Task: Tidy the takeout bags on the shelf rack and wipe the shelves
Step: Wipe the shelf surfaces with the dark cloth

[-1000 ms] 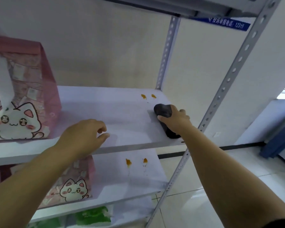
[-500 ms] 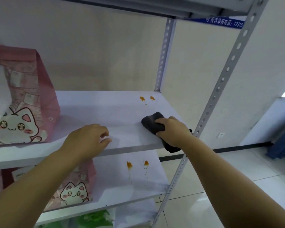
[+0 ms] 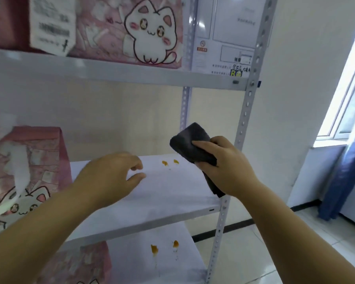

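My right hand (image 3: 226, 166) grips a dark folded cloth (image 3: 191, 141), lifted above the right end of the middle white shelf (image 3: 172, 193). Two orange stains (image 3: 169, 162) sit on that shelf just left of the cloth. My left hand (image 3: 111, 178) hovers over the shelf's middle, fingers loosely curled, holding nothing. A pink cat-print takeout bag (image 3: 23, 171) stands at the shelf's left end. Another pink cat bag (image 3: 119, 27) stands on the shelf above. A third pink bag (image 3: 80, 265) sits on the lower shelf, which carries two more orange stains (image 3: 164, 248).
Perforated grey rack posts (image 3: 244, 128) rise at the right front and back. A notice sheet (image 3: 225, 35) hangs on the wall behind the top shelf. A window (image 3: 346, 95) and blue curtain (image 3: 344, 181) are to the right, over a tiled floor (image 3: 275, 253).
My right hand lifted the cloth off the middle shelf's front right corner, up and toward the back. The view tilted upward, revealing the upper shelf and its bag. My left hand stayed over the shelf.
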Available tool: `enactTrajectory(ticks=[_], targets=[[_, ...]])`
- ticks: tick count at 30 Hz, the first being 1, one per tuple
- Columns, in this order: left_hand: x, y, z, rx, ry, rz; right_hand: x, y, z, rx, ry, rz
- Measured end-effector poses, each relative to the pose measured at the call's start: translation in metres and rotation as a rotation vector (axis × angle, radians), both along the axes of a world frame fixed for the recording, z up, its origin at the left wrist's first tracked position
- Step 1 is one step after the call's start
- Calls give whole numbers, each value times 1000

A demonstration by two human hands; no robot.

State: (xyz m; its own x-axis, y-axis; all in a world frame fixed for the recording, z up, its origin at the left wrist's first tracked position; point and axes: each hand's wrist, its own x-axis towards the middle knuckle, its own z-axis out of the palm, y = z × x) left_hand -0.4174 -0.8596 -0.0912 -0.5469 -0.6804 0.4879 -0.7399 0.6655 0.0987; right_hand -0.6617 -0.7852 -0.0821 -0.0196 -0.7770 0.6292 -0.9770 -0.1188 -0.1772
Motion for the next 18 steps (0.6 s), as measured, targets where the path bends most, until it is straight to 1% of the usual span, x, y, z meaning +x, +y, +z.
enactTrajectory(ticks=[3, 6, 9, 11, 14, 18], targets=[[2, 6, 30, -63, -10, -24, 5, 10, 30, -92, -28, -22], [3, 10, 55, -144, 31, -70, 7, 20, 56, -181, -54, -31], [1, 13, 81, -249, 67, -132, 6, 30, 80, -249, -92, -61], [-3, 14, 97, -355, 89, -179, 4, 34, 95, -288, -126, -97], [-11, 12, 117, -521, 84, -212, -4, 37, 116, -279, -135, -160], [-26, 9, 138, -665, 47, -218, -16, 32, 139, -258, -101, -223]])
